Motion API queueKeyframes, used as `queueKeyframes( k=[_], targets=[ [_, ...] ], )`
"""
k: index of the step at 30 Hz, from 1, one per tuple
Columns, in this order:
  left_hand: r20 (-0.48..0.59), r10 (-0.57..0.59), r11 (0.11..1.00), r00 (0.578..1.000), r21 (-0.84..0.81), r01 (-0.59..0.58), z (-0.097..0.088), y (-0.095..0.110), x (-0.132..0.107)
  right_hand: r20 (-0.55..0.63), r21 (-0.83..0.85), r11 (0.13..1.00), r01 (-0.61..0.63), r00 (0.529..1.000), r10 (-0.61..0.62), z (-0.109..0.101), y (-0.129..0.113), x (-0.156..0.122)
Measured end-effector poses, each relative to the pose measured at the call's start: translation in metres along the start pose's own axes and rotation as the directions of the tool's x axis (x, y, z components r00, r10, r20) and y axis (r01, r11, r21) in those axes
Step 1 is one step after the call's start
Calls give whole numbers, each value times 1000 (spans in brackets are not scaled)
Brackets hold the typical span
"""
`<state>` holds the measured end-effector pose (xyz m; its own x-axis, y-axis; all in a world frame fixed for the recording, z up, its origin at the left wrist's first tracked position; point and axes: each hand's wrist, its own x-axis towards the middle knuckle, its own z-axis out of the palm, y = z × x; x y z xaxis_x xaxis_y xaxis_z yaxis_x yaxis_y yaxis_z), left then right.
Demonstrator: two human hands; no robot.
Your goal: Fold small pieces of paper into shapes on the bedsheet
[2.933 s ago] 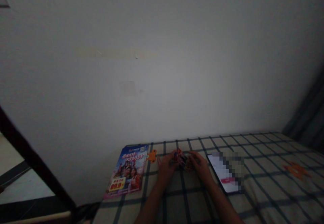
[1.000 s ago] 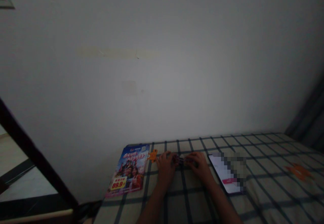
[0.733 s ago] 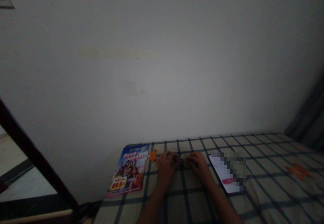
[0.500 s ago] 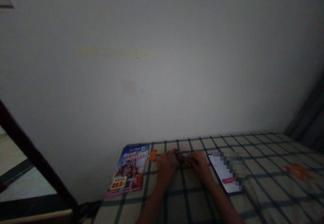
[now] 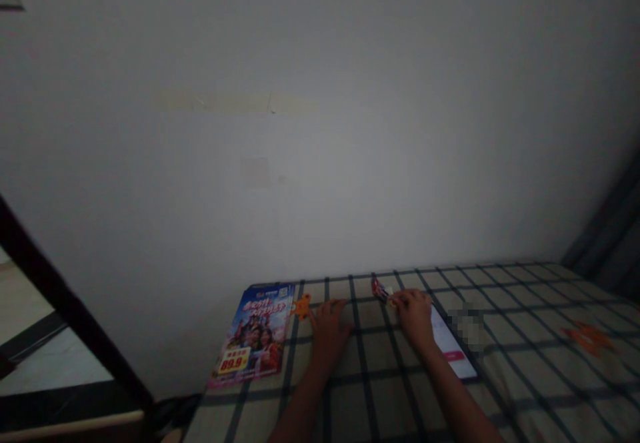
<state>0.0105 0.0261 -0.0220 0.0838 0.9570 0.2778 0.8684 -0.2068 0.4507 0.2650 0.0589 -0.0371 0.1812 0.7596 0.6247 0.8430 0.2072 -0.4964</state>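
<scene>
My right hand (image 5: 415, 314) pinches the near end of a small folded piece of printed paper (image 5: 380, 289), red, dark and pale in colour. The paper's far end sticks out to the left of my fingertips, over the checked cloth. Resting on the cloth to the left, my left hand (image 5: 330, 328) has its fingers apart and holds nothing. Just beyond its left side lies a small orange cut-out shape (image 5: 302, 306). A phone (image 5: 453, 349) with a lit screen lies beside my right wrist, partly covered by the hand.
Printed flyers (image 5: 255, 336) lie in a stack at the left edge of the checked cloth (image 5: 370, 403). Another orange shape (image 5: 590, 338) is far to the right. A plain wall (image 5: 320, 163) rises behind; a dark bar (image 5: 70, 303) slants across the left.
My right hand has moved right with the folded paper, to the phone's edge. My left hand has let go of the paper and stays near its former spot, fingers spread.
</scene>
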Motion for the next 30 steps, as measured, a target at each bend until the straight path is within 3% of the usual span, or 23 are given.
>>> queueKeyframes(
  k=[10,18,21,24,30],
  targets=[
    [37,80,997,996,0,-80,-1,-2,-4,-14,-146,989,-14,1000,12,1,13,8],
    [27,141,988,990,61,-142,5,-5,-7,-49,-162,986,26,998,-35,-3,-3,1],
    [14,148,986,989,78,-149,7,-6,-7,25,-80,986,144,989,-143,1,-15,-8],
    [8,157,984,988,78,-157,8,-7,-8,150,7,963,268,952,-266,11,-25,-21],
    [9,164,983,986,79,-164,10,-8,-8,271,29,938,345,901,-339,23,-38,-44]
  ],
)
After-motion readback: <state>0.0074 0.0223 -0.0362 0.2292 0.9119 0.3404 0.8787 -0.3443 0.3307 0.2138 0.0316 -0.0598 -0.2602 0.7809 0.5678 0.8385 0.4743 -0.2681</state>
